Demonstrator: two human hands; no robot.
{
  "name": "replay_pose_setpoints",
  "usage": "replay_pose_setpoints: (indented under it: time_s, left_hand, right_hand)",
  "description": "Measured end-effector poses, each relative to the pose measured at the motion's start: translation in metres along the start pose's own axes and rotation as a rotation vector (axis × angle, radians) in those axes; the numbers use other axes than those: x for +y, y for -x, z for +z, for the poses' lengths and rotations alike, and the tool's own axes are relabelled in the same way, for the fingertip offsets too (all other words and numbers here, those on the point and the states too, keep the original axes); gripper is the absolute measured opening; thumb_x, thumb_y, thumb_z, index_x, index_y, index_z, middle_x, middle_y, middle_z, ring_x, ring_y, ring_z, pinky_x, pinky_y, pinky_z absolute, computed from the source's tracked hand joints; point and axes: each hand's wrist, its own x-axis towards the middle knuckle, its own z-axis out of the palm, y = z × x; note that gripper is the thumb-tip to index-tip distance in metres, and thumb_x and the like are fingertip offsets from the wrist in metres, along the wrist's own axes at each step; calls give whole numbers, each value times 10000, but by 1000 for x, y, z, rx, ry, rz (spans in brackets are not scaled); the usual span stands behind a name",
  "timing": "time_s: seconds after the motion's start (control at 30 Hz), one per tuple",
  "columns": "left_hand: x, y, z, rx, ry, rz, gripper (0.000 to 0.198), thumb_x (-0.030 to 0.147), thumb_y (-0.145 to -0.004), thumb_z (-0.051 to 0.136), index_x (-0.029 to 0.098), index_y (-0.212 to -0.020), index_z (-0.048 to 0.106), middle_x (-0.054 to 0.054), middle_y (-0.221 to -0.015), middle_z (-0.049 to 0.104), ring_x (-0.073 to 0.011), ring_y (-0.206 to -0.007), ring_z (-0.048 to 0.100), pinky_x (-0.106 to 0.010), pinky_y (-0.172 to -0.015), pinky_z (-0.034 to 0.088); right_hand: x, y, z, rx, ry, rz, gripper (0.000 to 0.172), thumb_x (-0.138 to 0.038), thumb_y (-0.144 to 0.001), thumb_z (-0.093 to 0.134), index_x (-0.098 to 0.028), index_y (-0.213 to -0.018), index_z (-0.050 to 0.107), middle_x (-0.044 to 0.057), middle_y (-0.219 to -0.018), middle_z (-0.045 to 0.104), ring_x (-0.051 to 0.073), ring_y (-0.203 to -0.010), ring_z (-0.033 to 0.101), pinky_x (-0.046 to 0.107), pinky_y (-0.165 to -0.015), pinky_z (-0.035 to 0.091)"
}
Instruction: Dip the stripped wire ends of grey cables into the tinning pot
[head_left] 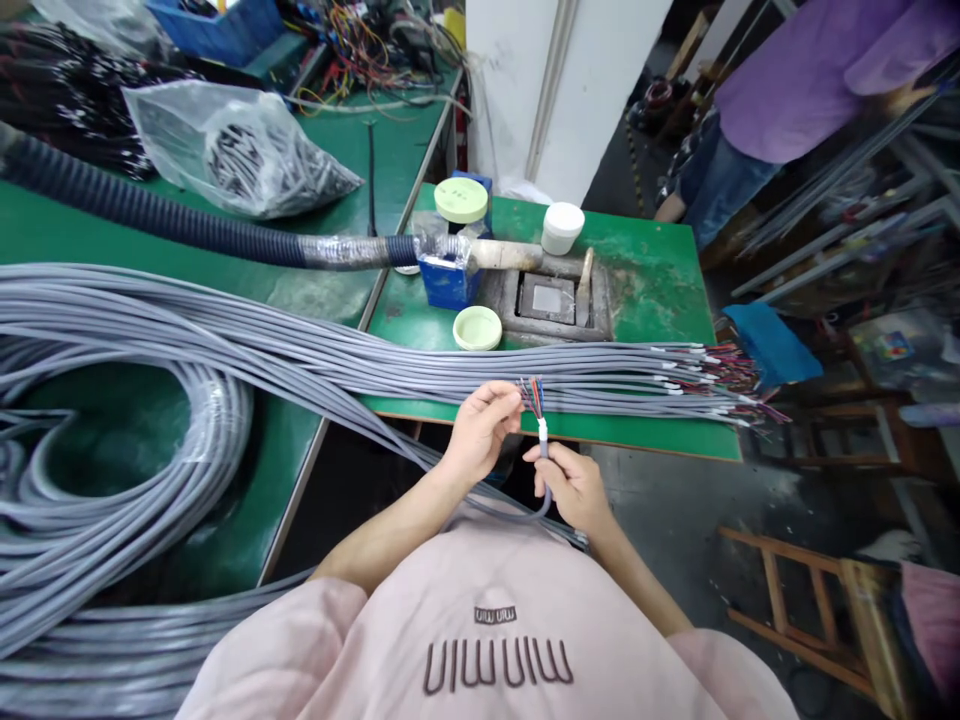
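My right hand (pixel 574 485) is closed around a grey multi-core cable (pixel 544 462), just below its white-wrapped end. From that end a fan of thin coloured wires (pixel 535 397) stands upward, red, orange, blue and dark ones among them. My left hand (pixel 486 425) pinches at the left side of this fan, thumb and forefinger together on the wire ends. The cable bends down and left below my right hand, in front of my pink shirt. Behind my hands, a long bundle of similar grey cables (pixel 420 372) lies across the green bench, with stripped coloured ends at the right.
A solder pot (pixel 555 300) is set in the bench, near an extraction hose (pixel 225 225), a white jar (pixel 562 228) and a pale green lid (pixel 477 328). Coiled cables (pixel 217 420) lie left. A person in purple (pixel 795 90) stands at right, beyond a wooden stool (pixel 795 600).
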Motion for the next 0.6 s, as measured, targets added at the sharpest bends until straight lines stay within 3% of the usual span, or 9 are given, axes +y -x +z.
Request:
replay_pose_setpoints:
  time_s: [0.07,0.13,0.6]
  left_hand:
    - [1,3,0,58,-44,131,225,281,-631,785,171,-695,600,60,-541,554,-39,-454,459,-172,-468,371]
    - [2,6,0,66,-117,173,204,287,-639,783,172,-694,623,56,-548,563,-38,-452,451,-177,-462,364]
    - [3,3,2,9,-156,54,211,321,-651,793,151,-728,694,4,-632,665,-35,-473,486,-157,-448,363]
  right_hand:
    - [1,0,0,3,1,8,285,-378,-922,443,-198,-922,664,-27,-515,596,92,-430,509,205,-495,444]
    - [2,0,0,-3,-2,10,280,-374,-920,446,-197,-915,662,-28,-515,596,92,-430,511,202,-490,439]
    - [1,-1,1,-14,-20,-8,255,-351,-928,454,-188,-887,646,-32,-528,591,87,-452,533,195,-504,436]
